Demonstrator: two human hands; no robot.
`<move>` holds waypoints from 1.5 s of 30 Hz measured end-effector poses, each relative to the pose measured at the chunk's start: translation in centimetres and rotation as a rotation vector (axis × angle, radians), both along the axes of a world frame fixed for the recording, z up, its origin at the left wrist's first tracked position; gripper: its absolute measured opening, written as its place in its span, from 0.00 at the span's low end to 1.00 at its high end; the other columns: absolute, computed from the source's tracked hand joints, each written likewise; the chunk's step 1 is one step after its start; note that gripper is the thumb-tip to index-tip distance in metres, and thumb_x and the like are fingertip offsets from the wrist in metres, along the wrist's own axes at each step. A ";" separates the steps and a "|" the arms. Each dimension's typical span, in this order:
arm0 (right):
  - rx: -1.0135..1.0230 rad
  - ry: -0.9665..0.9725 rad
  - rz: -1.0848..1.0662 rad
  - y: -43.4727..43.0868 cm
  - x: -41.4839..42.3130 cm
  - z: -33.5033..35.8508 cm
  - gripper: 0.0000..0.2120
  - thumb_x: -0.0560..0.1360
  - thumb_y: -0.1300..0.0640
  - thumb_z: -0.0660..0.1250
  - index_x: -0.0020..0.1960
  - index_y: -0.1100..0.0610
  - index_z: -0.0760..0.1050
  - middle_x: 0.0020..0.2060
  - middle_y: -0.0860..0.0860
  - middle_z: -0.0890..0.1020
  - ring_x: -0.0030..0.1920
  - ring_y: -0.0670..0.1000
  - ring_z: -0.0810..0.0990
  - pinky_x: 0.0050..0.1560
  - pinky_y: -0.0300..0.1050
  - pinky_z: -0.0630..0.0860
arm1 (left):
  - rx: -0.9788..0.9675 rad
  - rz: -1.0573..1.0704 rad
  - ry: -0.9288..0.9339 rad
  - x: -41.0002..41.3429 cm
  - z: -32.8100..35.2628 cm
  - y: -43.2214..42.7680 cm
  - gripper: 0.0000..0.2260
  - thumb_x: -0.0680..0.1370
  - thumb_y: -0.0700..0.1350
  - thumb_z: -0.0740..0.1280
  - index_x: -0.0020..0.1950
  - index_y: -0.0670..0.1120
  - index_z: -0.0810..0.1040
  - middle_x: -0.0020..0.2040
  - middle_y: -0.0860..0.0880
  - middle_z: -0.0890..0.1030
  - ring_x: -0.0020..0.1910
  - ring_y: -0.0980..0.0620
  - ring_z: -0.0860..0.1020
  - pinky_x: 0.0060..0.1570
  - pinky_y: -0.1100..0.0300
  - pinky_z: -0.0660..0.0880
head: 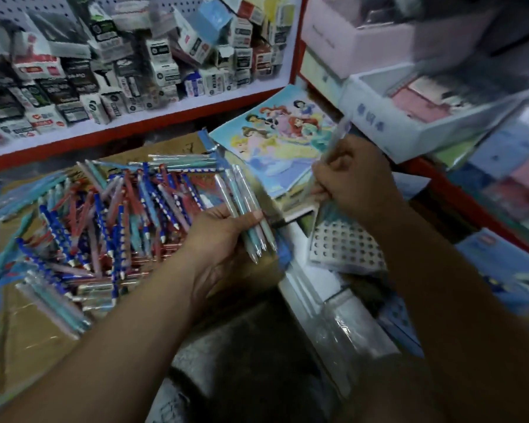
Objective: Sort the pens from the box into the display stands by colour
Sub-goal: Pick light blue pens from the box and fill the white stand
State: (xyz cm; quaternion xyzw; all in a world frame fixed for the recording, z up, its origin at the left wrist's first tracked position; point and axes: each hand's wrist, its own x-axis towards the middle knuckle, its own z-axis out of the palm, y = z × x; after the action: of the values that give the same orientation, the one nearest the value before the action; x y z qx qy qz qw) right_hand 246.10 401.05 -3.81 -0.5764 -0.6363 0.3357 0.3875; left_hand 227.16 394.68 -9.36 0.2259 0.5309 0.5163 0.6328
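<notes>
1. Cardboard box (28, 331), far left: your loose pens (104, 224) lie heaped in it. Dark blue barrels with white dots, red ones and pale teal and pink ones all lie crossed over each other. Some sit in clear sleeves along the near edge.
2. Behind it, a red-edged shelf (135, 123) is piled with small cartons (153, 56) in black, white and red. The labels are printed but too blurred to read, so no brand can be made out.
3. Your left hand (223, 236) is over the box's right edge. It grips a small bundle of pastel pens (248, 209), teal, pink and mint. The thumb lies across the top and the fingers curl under, with the tips pointing down and right.
4. A colouring book (275, 138) with cartoon princesses on a light blue cover lies beyond the bundle. No title is legible.
5. Your right hand (355, 178) is above the book's right edge, fingers curled tight. It pinches a single pale teal pen (338, 138), held steeply tilted with its top end toward the upper right.
6. A white display stand (342, 245) with a grid of round holes lies below that hand, just right of the bundle.
7. A white tray (376, 123), upper right, carries blue characters on its front wall, smeared and unreadable.
</notes>
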 end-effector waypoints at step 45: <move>-0.092 0.087 -0.102 -1.4 5.3 -6.7 0.04 0.75 0.55 0.73 0.48 0.54 0.83 0.36 0.44 0.84 0.37 0.39 0.81 0.39 0.33 0.77 | 0.039 -0.368 0.280 9.1 -2.0 4.5 0.09 0.72 0.32 0.73 0.51 0.38 0.84 0.45 0.40 0.86 0.44 0.42 0.85 0.45 0.51 0.83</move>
State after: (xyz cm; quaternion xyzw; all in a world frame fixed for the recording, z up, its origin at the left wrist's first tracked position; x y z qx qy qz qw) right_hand 251.37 399.64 -10.48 -0.6101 -0.5727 0.3689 0.4046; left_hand 236.21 399.20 -11.36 0.4005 0.5532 0.3660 0.6321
